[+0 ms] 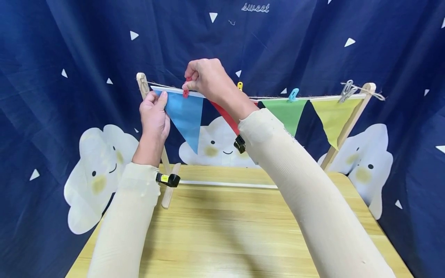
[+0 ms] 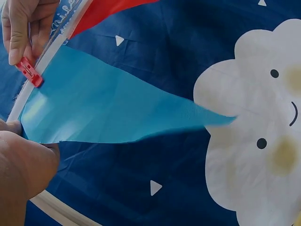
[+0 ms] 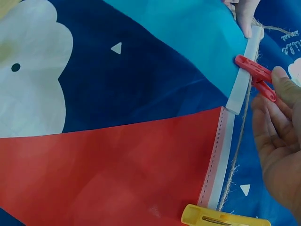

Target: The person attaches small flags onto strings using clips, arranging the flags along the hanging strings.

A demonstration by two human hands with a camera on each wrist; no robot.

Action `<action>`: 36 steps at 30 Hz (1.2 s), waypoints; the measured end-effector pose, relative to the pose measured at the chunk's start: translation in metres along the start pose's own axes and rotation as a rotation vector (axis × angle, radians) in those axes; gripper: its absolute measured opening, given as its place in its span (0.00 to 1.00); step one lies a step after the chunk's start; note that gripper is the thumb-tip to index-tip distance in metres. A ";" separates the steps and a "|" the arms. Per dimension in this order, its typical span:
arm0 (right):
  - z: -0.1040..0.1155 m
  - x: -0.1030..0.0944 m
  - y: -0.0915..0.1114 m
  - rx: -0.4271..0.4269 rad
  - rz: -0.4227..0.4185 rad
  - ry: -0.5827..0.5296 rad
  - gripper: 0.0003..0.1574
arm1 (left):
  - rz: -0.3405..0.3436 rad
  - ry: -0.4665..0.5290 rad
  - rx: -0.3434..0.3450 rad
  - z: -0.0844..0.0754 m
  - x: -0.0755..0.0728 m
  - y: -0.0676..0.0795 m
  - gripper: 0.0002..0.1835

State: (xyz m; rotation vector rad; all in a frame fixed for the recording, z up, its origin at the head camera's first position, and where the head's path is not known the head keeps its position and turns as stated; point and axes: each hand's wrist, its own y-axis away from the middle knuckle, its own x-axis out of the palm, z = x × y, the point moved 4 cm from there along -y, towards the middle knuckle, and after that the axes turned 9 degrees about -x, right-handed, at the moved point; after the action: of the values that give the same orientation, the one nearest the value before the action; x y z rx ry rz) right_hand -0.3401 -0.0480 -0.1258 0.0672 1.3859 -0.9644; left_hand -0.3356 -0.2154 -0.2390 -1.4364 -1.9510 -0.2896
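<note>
A blue triangular pennant (image 1: 187, 119) with a white top band hangs at the left end of a twine line. My left hand (image 1: 154, 116) pinches its upper left corner, thumb in front. With thumb and fingers my right hand (image 1: 208, 77) pinches a red clothespin (image 3: 254, 70), whose jaws lie across the white band and, in the right wrist view, reach the twine (image 3: 242, 132). To its right hangs a red pennant (image 3: 141, 165), partly behind my right forearm in the head view, with a yellow clothespin (image 3: 225, 216) on its band.
A green pennant (image 1: 285, 116) with a light blue clothespin (image 1: 293, 94) and a yellow pennant (image 1: 333, 119) with grey clothespins (image 1: 347, 92) hang farther right. The twine joins two wooden posts (image 1: 347, 127) on a wooden table (image 1: 208, 231). Behind is a dark blue curtain (image 1: 87, 46).
</note>
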 end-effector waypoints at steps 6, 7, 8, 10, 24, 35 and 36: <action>0.000 0.003 0.000 0.032 0.050 0.003 0.21 | -0.019 -0.014 -0.013 0.002 -0.002 0.000 0.05; 0.000 0.003 0.000 0.033 0.053 0.006 0.22 | -0.022 -0.022 -0.011 0.002 -0.002 0.000 0.05; -0.001 0.003 0.000 0.032 0.055 0.011 0.22 | -0.024 -0.025 -0.010 0.001 -0.002 0.000 0.05; -0.001 0.003 0.000 0.036 0.057 0.014 0.22 | -0.026 -0.025 -0.007 0.001 -0.002 0.000 0.04; -0.001 0.008 0.000 0.032 0.061 -0.017 0.25 | -0.039 -0.019 -0.006 0.003 -0.005 -0.003 0.07; -0.002 0.009 0.001 0.010 0.047 -0.028 0.26 | -0.036 0.031 -0.022 0.004 -0.006 -0.003 0.04; -0.003 0.010 0.001 0.002 0.042 -0.028 0.25 | -0.037 0.026 -0.026 0.004 -0.006 -0.002 0.04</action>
State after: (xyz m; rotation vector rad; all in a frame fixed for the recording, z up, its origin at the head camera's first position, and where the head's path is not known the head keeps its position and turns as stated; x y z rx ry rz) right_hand -0.3427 -0.0511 -0.1351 0.0838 1.3526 -0.9289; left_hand -0.3381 -0.2183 -0.2449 -1.4074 -1.9606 -0.3500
